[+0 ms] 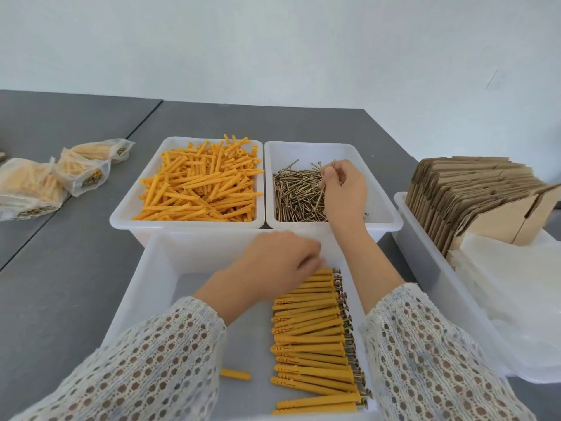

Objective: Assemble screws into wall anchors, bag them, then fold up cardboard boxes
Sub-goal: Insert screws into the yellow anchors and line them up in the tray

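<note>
A white bin (121, 214) at the back holds loose orange wall anchors (200, 186). Beside it, a second white bin (385, 208) holds brass screws (296, 196). My right hand (344, 189) hovers over the screws and pinches several of them (324, 177). In the near white bin (142, 287), a row of assembled anchors with screws (315, 338) lies along the right side. My left hand (280, 262) rests at the far end of that row, fingers curled; what it holds is hidden. One loose anchor (235, 374) lies on the bin floor.
Several filled plastic bags (57, 177) sit on the grey table (60, 268) at the left. A white bin (425, 268) at the right carries flat cardboard boxes (473, 196) and clear bags (510, 284).
</note>
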`<control>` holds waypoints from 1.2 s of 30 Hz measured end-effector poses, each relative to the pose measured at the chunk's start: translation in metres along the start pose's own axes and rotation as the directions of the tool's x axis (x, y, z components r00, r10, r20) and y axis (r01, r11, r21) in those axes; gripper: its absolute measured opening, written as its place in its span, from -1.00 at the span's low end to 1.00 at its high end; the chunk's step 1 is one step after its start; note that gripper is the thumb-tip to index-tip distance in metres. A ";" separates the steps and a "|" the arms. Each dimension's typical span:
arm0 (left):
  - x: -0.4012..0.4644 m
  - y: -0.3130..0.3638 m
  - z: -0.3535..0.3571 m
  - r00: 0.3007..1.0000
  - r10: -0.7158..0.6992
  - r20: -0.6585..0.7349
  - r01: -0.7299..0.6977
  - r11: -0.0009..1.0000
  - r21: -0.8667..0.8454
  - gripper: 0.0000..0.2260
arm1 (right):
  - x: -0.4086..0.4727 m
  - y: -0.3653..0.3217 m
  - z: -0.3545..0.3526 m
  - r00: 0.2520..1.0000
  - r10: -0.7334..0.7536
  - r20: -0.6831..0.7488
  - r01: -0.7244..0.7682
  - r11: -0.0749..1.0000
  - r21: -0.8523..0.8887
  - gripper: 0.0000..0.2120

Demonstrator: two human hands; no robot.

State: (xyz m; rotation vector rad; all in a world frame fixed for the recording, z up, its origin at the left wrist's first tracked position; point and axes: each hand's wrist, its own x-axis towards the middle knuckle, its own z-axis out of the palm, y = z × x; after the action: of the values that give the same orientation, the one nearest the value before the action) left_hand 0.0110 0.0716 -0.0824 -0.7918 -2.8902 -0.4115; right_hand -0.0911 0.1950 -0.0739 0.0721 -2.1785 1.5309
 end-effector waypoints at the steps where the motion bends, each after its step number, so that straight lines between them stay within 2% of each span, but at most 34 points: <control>1: -0.001 -0.004 -0.008 0.988 0.008 -0.152 -0.012 1.000 -0.024 -0.69 | 0.000 0.000 0.000 0.999 0.027 -0.018 -0.026 0.999 0.037 -0.80; 3: -0.004 -0.015 -0.023 0.898 -0.024 -0.440 -0.021 0.995 -0.099 -0.71 | 0.001 0.000 0.001 0.992 0.126 -0.030 -0.122 0.987 0.104 -0.85; 4: -0.005 -0.024 -0.028 0.840 -0.080 -0.536 0.010 0.991 -0.131 -0.74 | 0.002 0.000 0.001 0.981 0.194 -0.023 -0.189 0.973 0.130 -0.88; 7: -0.011 -0.058 -0.035 0.711 -0.293 -0.639 0.255 0.955 -0.154 -0.87 | 0.000 -0.001 0.002 0.944 0.327 0.038 -0.329 0.933 0.147 -0.91; 9: -0.017 -0.080 -0.032 0.700 -0.402 -0.590 0.451 0.890 -0.071 -0.84 | -0.005 -0.005 0.000 0.956 0.285 0.069 -0.290 0.954 0.077 -0.96; 11: -0.021 -0.096 -0.025 0.743 -0.532 -0.406 0.592 0.805 0.028 -0.72 | -0.010 -0.008 -0.003 0.963 0.255 0.090 -0.261 0.963 0.068 -0.90; 14: -0.020 -0.106 -0.022 0.736 -0.661 -0.145 0.675 0.732 0.093 -0.65 | -0.015 -0.012 -0.009 0.955 0.268 0.128 -0.287 0.944 0.161 -0.86; 17: -0.020 -0.109 -0.022 0.746 -0.658 -0.106 0.666 0.734 0.130 -0.62 | -0.019 -0.013 -0.013 0.940 0.303 0.159 -0.335 0.910 0.244 -0.82; 22: -0.022 -0.107 -0.019 0.747 -0.636 -0.191 0.652 0.758 0.024 -0.63 | -0.023 -0.015 -0.017 0.911 0.372 0.177 -0.411 0.796 0.444 -0.79; 26: -0.022 -0.101 -0.020 0.757 -0.516 -0.400 0.527 0.845 -0.092 -0.71 | -0.022 -0.014 -0.018 0.900 0.410 0.147 -0.426 0.753 0.502 -0.63; 28: -0.020 -0.095 -0.022 0.755 -0.403 -0.517 0.423 0.902 -0.085 -0.78 | -0.020 -0.014 -0.019 0.891 0.425 0.163 -0.443 0.730 0.520 -0.53; 31: -0.019 -0.085 -0.026 0.707 -0.260 -0.657 0.315 0.948 -0.036 -0.91 | -0.020 -0.014 -0.020 0.889 0.416 0.192 -0.452 0.735 0.505 -0.49; 34: -0.021 -0.078 -0.027 0.669 -0.176 -0.722 0.289 0.957 0.035 -0.84 | -0.022 -0.015 -0.020 0.894 0.403 0.196 -0.446 0.755 0.480 -0.51; 36: -0.022 -0.077 -0.027 0.659 -0.163 -0.734 0.261 0.965 0.020 -0.77 | -0.023 -0.016 -0.019 0.900 0.391 0.194 -0.436 0.776 0.456 -0.52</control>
State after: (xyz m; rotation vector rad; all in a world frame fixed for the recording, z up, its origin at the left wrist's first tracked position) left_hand -0.0089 -0.0103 -0.0776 -0.1711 -2.2006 -0.4362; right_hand -0.0594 0.2005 -0.0640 -0.1982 -1.8876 2.3543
